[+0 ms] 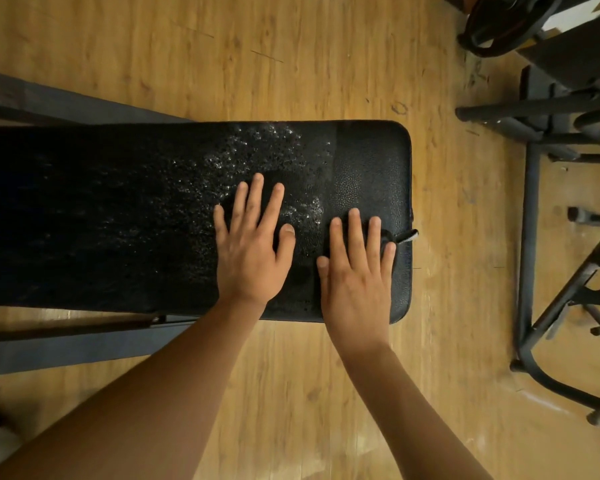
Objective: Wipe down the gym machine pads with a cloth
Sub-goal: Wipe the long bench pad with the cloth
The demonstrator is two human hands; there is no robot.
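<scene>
Wooden floor (291, 57) fills the frame; black rack frames (534, 237) stand at right. A black padded bench (101, 220) crosses the centre, beaded with droplets (257, 150) at upper middle. Left hand (252, 244) lies flat, fingers spread, grasping nothing. Right hand (355, 271) presses flat on a dark cloth (387, 235), barely visible, at the pad's right end. Wiping appears under way; the next stroke should sweep left across the wet patch.

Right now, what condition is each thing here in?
Bench pad: speckled with droplets in the middle, smooth at the right end.
Cloth: dark, pressed flat under the right hand.
Left hand: open, flat on the pad.
Right hand: open, flat on the cloth.
</scene>
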